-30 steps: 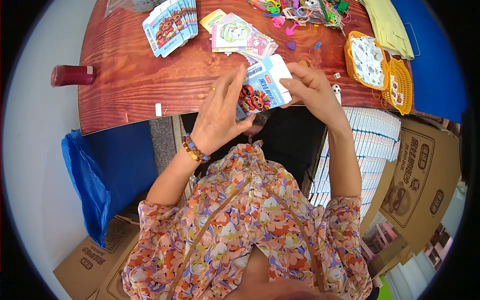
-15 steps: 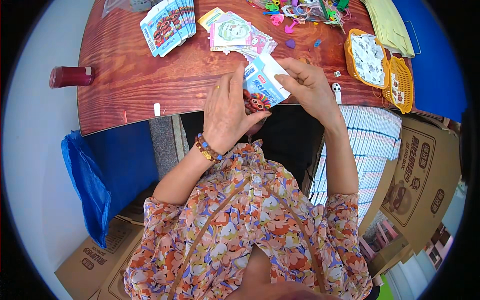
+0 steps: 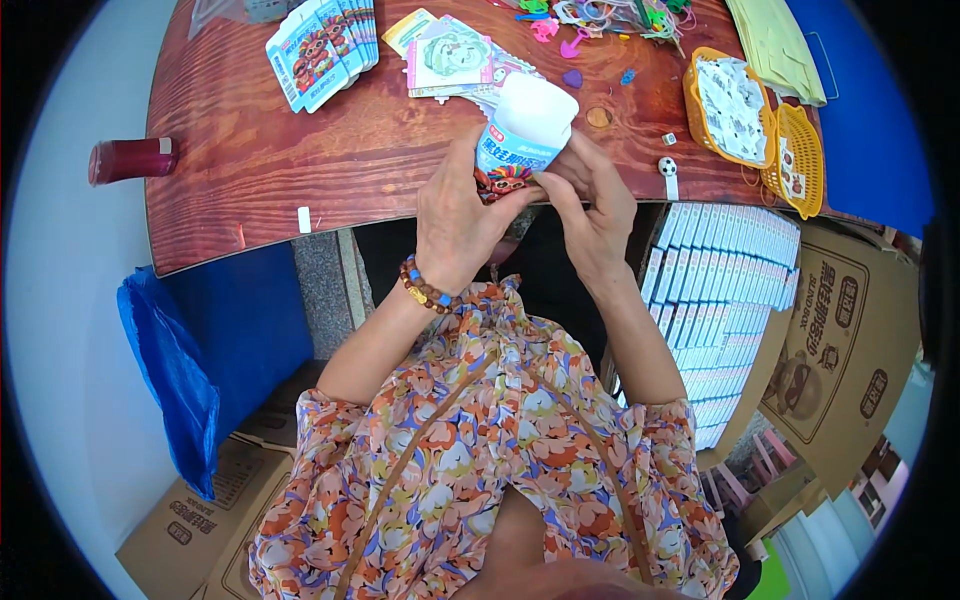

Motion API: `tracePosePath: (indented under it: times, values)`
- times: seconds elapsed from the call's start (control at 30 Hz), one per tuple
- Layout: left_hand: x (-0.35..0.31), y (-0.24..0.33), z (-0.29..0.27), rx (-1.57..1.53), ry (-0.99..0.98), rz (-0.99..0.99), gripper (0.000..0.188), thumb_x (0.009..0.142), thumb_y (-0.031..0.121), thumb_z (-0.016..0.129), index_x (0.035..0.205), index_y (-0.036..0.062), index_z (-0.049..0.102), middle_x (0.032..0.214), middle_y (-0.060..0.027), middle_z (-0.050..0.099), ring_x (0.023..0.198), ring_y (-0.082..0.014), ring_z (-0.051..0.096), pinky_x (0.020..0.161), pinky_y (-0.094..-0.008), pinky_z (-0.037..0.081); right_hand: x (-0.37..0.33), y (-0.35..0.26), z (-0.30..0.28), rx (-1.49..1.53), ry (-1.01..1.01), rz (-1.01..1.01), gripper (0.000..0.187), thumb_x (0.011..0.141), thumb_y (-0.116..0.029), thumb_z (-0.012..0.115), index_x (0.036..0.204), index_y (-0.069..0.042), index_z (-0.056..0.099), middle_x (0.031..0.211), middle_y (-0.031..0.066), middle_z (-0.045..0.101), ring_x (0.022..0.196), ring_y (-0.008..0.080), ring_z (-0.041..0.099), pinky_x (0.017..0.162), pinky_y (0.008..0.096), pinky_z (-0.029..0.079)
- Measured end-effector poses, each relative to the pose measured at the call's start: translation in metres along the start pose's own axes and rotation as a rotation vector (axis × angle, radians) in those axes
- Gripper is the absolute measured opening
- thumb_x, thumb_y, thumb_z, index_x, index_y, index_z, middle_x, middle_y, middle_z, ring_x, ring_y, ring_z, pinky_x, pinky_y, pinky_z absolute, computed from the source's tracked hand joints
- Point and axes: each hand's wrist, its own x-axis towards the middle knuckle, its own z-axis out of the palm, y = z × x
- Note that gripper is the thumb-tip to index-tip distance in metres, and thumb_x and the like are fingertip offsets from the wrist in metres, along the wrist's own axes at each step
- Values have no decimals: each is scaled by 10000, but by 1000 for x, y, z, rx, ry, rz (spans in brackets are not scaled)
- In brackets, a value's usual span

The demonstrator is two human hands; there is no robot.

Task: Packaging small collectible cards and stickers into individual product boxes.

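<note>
Around the box (image 3: pixel 515 150); two curled hands (image 3: pixel 455 225) (image 3: pixel 594 225)

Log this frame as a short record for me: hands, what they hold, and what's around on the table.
Left grip: on the box, thumb in front
Right grip: on the same box, at its right side
Box: blue and white, white end pointing away from the person
Table: reddish wood
Left edge: red bottle
Far side, left to right: fanned boxes, cards, trinkets
Right side: two yellow baskets, one holding packets
Near edge, right: small ball
</note>
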Motion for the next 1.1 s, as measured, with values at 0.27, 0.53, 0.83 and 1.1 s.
tracePosePath:
  times: [0.27, 0.53, 0.83, 1.1]
  values:
    - [3, 7, 2, -93, 6, -78, 657, 702, 228, 882, 1229, 44, 536, 986, -161, 680, 899, -369, 687, 732, -418, 550, 8, 12, -1, -91, 12, -219, 482, 867, 41, 707, 1322, 1, 553, 1235, 162, 630, 951, 193, 704, 755, 293, 589]
    - [1, -9, -7, -479, -85, -215, 534, 780, 187, 825, 1239, 16, 613, 1016, -135, 699, 895, -245, 714, 746, -360, 551, 17, 3, -20, 176, -126, 76, 336, 933, 70, 610, 1266, 34, 580, 1110, 89, 651, 1005, 126, 650, 857, 229, 514]
    - [5, 1, -31, -484, -293, -201, 508, 866, 55, 726, 1335, 24, 534, 1038, -137, 709, 881, -197, 725, 770, -327, 575, 36, -10, -38, -116, -275, -20, 169, 943, -38, 633, 1096, 4, 693, 1083, 57, 641, 967, 126, 610, 835, 242, 481]
    - [3, -25, -24, -380, -339, 24, 553, 836, 30, 734, 1343, 81, 521, 1166, -137, 662, 980, -201, 696, 829, -331, 555, 40, -7, -44, -211, -388, -150, 215, 933, -45, 656, 1142, 1, 673, 1110, 61, 632, 965, 134, 625, 818, 238, 493]
